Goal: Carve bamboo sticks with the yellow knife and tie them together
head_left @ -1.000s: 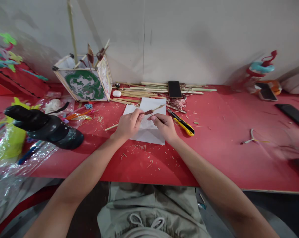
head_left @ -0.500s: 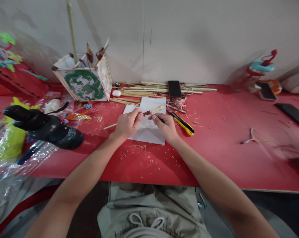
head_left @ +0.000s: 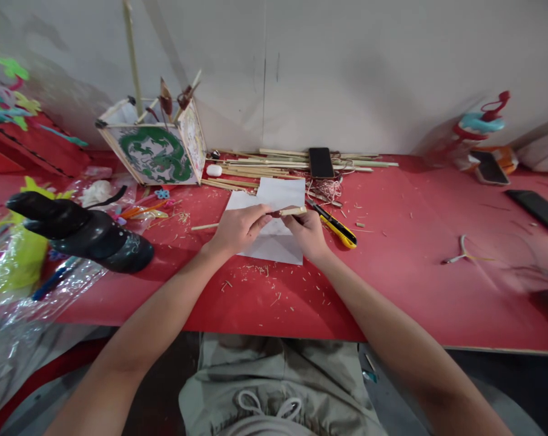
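Observation:
My left hand (head_left: 245, 227) is closed around a bamboo stick, whose pale tail pokes out on the left. Dark brown cord is wound on the stick near its split, pale end (head_left: 293, 211). Just under that end, the thumb and fingers of my right hand (head_left: 308, 232) pinch the stick at the wrapped part; the fingertips are partly hidden. Both hands are above white paper sheets (head_left: 278, 249) on the red table. A yellow and black utility knife (head_left: 338, 227) lies beside my right hand.
A dragon-painted paper box (head_left: 155, 154) holding sticks stands at back left, near a black bottle-shaped balloon (head_left: 87, 233). Bamboo strips (head_left: 250, 171), a phone (head_left: 321, 163) and tangled string (head_left: 326, 190) lie along the wall. Shavings dot the red table (head_left: 392, 266).
My hands have drawn closer together. The bamboo stick's pale end has tipped down to nearly level, and my right fingers now meet its wrapped part.

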Demonstrator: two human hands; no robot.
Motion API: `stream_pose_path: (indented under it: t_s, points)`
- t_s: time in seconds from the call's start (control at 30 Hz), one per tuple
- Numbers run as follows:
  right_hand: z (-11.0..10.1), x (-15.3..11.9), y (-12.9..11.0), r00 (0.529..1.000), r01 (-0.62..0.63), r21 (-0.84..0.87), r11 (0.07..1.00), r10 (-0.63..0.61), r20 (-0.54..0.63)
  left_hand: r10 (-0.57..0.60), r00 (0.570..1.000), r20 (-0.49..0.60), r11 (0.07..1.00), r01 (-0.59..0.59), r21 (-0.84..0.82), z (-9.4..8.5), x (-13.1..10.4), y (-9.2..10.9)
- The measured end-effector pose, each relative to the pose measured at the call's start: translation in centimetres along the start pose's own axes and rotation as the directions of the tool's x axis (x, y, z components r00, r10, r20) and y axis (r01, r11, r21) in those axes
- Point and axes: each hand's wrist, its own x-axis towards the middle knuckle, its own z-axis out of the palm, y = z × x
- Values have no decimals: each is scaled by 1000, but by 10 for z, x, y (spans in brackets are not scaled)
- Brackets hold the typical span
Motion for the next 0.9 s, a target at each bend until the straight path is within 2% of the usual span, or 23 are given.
stream_pose_path:
  t_s: [0.37,0.63,0.77,0.9]
  points:
    - [5,-1,0,994,68,-40,997,-64,85,-13,1000,14,1000,12,14,6,-2,-1]
    - [4,-1,3,997,37,-1,999,-37,66,-54,998,-34,998,55,30,1,-1,1]
    - [4,-2,2,995,51,-33,998,-48,92,-53,998,-28,997,55,63,1,0,1]
    - [3,-3,3,998,41,-97,994,-36,49,-53,998,-27,997,54,55,2,1,1]
